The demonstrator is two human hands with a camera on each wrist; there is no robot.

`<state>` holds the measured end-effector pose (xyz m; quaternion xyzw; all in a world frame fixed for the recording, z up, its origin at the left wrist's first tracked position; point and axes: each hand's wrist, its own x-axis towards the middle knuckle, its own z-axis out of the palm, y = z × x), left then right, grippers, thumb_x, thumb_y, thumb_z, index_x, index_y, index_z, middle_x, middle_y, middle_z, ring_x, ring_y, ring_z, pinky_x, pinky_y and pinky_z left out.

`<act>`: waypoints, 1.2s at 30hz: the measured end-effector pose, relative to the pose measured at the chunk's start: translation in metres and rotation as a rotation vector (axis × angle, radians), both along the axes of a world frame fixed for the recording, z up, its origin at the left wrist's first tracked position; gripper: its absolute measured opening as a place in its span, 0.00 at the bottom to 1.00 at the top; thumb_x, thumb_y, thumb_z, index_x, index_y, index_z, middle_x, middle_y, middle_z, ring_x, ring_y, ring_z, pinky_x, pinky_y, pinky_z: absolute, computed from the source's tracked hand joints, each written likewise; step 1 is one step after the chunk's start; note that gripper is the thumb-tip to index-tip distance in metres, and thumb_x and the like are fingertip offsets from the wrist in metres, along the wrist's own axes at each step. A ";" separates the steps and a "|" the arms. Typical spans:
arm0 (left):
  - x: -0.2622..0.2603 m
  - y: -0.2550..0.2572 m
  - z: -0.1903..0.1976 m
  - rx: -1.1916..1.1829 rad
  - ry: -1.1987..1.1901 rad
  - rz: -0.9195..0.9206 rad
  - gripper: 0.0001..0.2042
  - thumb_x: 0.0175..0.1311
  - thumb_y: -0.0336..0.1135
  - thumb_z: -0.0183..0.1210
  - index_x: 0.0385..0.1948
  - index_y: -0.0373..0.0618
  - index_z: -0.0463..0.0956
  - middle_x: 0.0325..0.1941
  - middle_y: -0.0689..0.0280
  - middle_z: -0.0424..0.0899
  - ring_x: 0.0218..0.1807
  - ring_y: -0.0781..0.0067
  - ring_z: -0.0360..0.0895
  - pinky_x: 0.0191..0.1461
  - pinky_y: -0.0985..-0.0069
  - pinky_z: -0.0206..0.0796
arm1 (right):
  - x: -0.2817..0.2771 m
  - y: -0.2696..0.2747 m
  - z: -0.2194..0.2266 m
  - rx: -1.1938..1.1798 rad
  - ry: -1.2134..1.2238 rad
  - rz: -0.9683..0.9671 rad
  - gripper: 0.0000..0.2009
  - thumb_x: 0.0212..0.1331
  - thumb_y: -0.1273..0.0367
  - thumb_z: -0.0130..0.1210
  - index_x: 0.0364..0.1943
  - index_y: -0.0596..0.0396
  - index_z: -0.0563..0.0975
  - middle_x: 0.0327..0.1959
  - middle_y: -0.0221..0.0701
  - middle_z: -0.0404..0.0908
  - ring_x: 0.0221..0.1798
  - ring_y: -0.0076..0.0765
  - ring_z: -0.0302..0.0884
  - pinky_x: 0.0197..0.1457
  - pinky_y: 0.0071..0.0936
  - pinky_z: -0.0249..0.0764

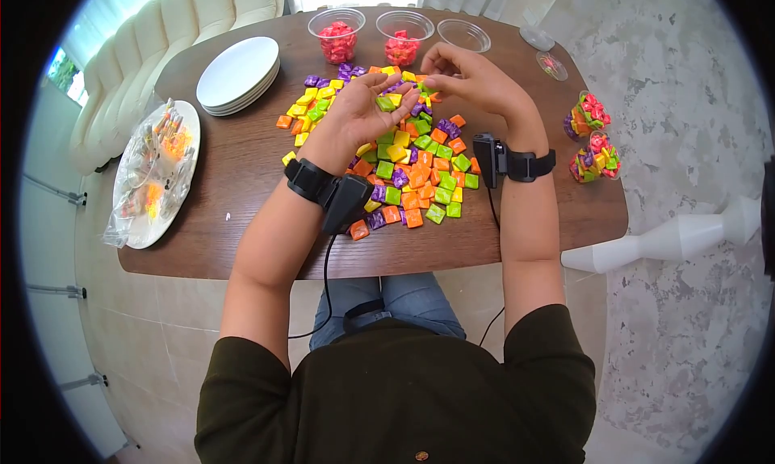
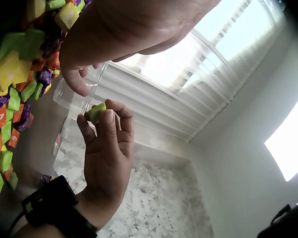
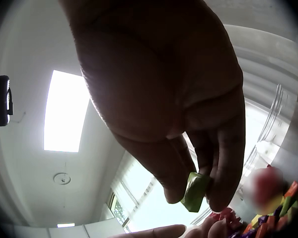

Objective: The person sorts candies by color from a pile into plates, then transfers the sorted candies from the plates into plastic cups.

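Note:
My left hand (image 1: 363,117) is turned palm up over the pile of wrapped square candies (image 1: 420,173), its fingers extended loosely. A green candy (image 1: 385,104) and a yellow one (image 1: 395,99) show against its fingers. Close beside it, my right hand (image 1: 476,80) pinches a green wrapped candy (image 3: 195,192) between thumb and fingertips; the left wrist view shows the same candy (image 2: 96,113) raised off the pile. Green, yellow, orange and purple pieces make up the pile. Behind the hands stand two clear cups (image 1: 337,40) (image 1: 401,50) holding pinkish-red candies.
A third clear cup (image 1: 464,36) stands at the back edge. Cups of mixed candies (image 1: 597,157) sit at the right edge. Stacked white plates (image 1: 238,72) and an oval platter (image 1: 173,201) with plastic-wrapped items are on the left of the wooden table (image 1: 242,238).

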<state>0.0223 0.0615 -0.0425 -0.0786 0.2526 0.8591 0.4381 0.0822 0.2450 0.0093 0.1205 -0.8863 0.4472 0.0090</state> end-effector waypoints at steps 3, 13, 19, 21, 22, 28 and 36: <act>0.005 -0.001 0.007 0.004 0.025 -0.026 0.14 0.65 0.26 0.45 0.51 0.32 0.58 0.46 0.53 0.68 0.47 0.62 0.73 0.46 0.74 0.74 | -0.003 -0.004 -0.006 0.079 0.096 -0.008 0.07 0.53 0.74 0.55 0.33 0.58 0.70 0.26 0.27 0.73 0.32 0.22 0.71 0.34 0.21 0.70; -0.013 -0.011 -0.001 0.155 0.036 0.058 0.17 0.64 0.21 0.45 0.54 0.37 0.59 0.47 0.54 0.67 0.43 0.65 0.74 0.44 0.77 0.75 | -0.014 -0.008 -0.048 0.563 -0.157 0.052 0.12 0.41 0.75 0.58 0.32 0.58 0.71 0.26 0.34 0.74 0.31 0.38 0.72 0.32 0.33 0.68; -0.007 -0.007 0.003 0.001 0.061 0.103 0.17 0.62 0.21 0.45 0.53 0.35 0.59 0.49 0.53 0.64 0.48 0.61 0.71 0.52 0.72 0.73 | -0.020 0.006 -0.056 0.670 -0.017 -0.001 0.11 0.42 0.77 0.55 0.33 0.57 0.71 0.30 0.37 0.74 0.35 0.40 0.72 0.35 0.33 0.67; -0.004 -0.006 0.004 -0.035 0.073 0.099 0.16 0.62 0.23 0.45 0.52 0.35 0.59 0.49 0.53 0.63 0.50 0.60 0.70 0.53 0.71 0.72 | -0.015 0.007 -0.042 0.597 0.021 -0.009 0.10 0.45 0.76 0.55 0.34 0.57 0.71 0.30 0.34 0.73 0.35 0.35 0.71 0.36 0.29 0.67; 0.000 -0.006 0.008 -0.040 0.069 0.091 0.15 0.62 0.23 0.45 0.51 0.35 0.59 0.49 0.53 0.63 0.51 0.59 0.69 0.54 0.71 0.72 | -0.012 0.004 -0.030 0.462 0.076 0.011 0.10 0.47 0.75 0.56 0.34 0.57 0.71 0.30 0.32 0.72 0.35 0.32 0.71 0.37 0.27 0.67; 0.004 0.000 0.004 -0.031 -0.047 0.035 0.10 0.64 0.26 0.46 0.44 0.33 0.62 0.46 0.52 0.66 0.47 0.59 0.72 0.51 0.72 0.73 | 0.005 -0.015 0.005 0.014 0.213 0.018 0.09 0.51 0.71 0.57 0.34 0.57 0.70 0.29 0.25 0.70 0.34 0.21 0.68 0.39 0.21 0.68; -0.019 -0.008 -0.009 0.148 -0.063 0.009 0.09 0.65 0.26 0.44 0.44 0.33 0.64 0.41 0.54 0.70 0.41 0.64 0.75 0.36 0.80 0.75 | -0.007 -0.009 -0.040 0.504 -0.232 0.127 0.16 0.40 0.74 0.62 0.35 0.57 0.70 0.30 0.33 0.74 0.34 0.34 0.73 0.35 0.30 0.70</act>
